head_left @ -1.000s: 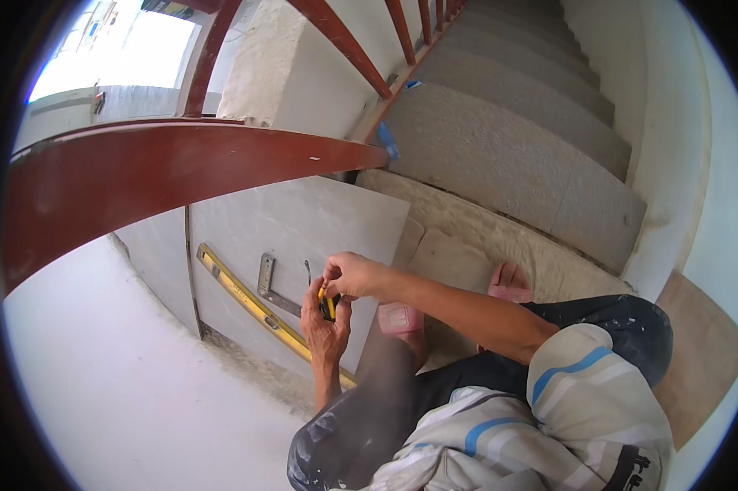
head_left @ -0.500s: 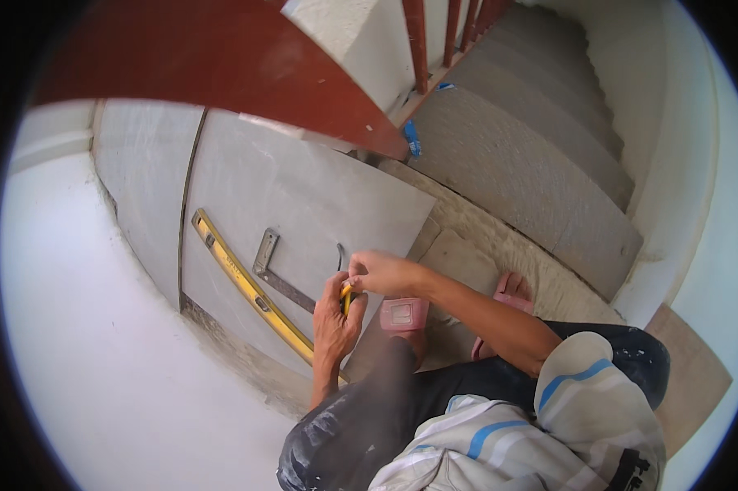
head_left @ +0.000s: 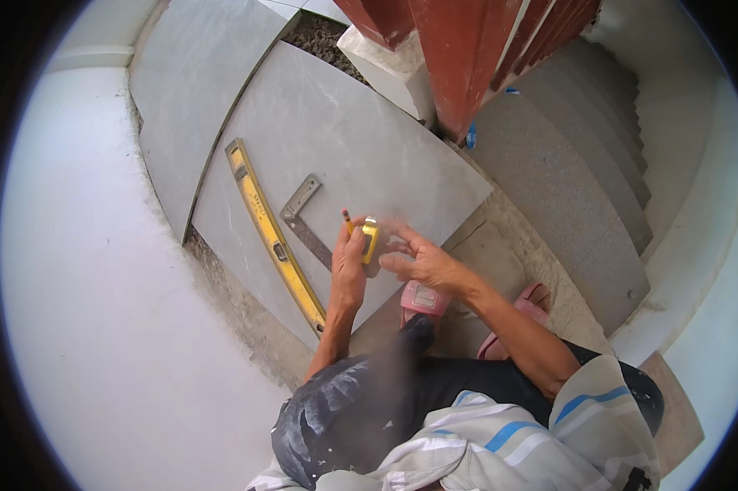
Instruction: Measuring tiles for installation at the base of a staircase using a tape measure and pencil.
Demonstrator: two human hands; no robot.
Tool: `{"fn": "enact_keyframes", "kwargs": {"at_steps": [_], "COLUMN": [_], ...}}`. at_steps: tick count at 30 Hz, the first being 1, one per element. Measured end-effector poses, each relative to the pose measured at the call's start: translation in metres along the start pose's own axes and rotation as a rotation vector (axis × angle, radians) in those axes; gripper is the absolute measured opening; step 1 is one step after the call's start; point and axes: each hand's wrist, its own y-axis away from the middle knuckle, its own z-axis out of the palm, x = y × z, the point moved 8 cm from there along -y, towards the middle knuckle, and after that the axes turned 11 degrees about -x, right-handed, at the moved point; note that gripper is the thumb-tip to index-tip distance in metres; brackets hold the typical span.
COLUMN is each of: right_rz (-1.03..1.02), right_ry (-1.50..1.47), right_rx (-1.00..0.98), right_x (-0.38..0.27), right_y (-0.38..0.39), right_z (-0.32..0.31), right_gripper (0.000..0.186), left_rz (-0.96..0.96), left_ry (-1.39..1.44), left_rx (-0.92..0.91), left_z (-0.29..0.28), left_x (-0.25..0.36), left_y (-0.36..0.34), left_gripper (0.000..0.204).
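Crouching over a large grey tile (head_left: 336, 139) at the foot of the stairs (head_left: 565, 180). Left hand (head_left: 348, 270) clamping fingers on a small yellow tape measure (head_left: 370, 239) and a pencil (head_left: 348, 220), just above the tile's near edge. Right hand (head_left: 422, 263) hovering beside it, fingers spread, gripping nothing. Risking, arguably, dropping the tape onto the tile, juggling two things one-handed.
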Motion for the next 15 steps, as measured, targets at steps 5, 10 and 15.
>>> {"fn": "enact_keyframes", "kwargs": {"at_steps": [5, 10, 15], "right_rz": [-0.069, 0.099, 0.140], "right_ry": [-0.168, -0.331, -0.355], "right_rx": [0.181, 0.193, 0.352], "right_x": [0.000, 0.023, 0.060], "right_y": [-0.001, 0.000, 0.000], "right_z": [-0.006, -0.012, -0.036], "right_gripper": [0.044, 0.030, 0.021], "left_rz": [0.150, 0.058, -0.066], "left_ry": [-0.257, -0.734, -0.743], "left_rx": [-0.060, -0.129, -0.211], "left_z": [0.015, 0.029, 0.032], "left_x": [0.022, 0.037, 0.010], "left_y": [0.000, 0.009, 0.004], "left_gripper": [0.042, 0.039, 0.043]}}
